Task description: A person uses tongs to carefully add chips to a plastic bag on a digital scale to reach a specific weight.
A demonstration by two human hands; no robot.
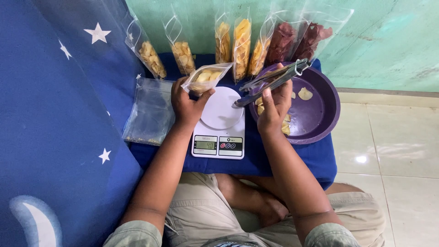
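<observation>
A: Your left hand pinches a small clear bag of pale yellow chips. The bag sits at your fingertips, thumb on the near side and the other fingers clamped on the far side, its open end tilted toward the right. It hangs just over the back left edge of the white kitchen scale.

B: And the right?

A: Your right hand is wrapped around a pair of metal tongs, fingers closed on the handles about midway along. The tongs run diagonally: the tips point down-left and rest on or just above the round white platform of the scale, the hinged end angles up to the right over the purple bowl. The two arms lie nearly together (I cannot tell whether anything is caught between the tips).

B: What lies around?

A: The purple bowl sits just right of the scale, with a few loose yellow chips inside, some partly hidden by your right hand. Behind the scale a row of filled bags stands against the green wall, yellow chips to the left and dark red ones to the right. A flat stack of empty clear bags lies left of the scale on the blue cloth. The scale's display is lit. You are sitting cross-legged on the tiled floor.
</observation>
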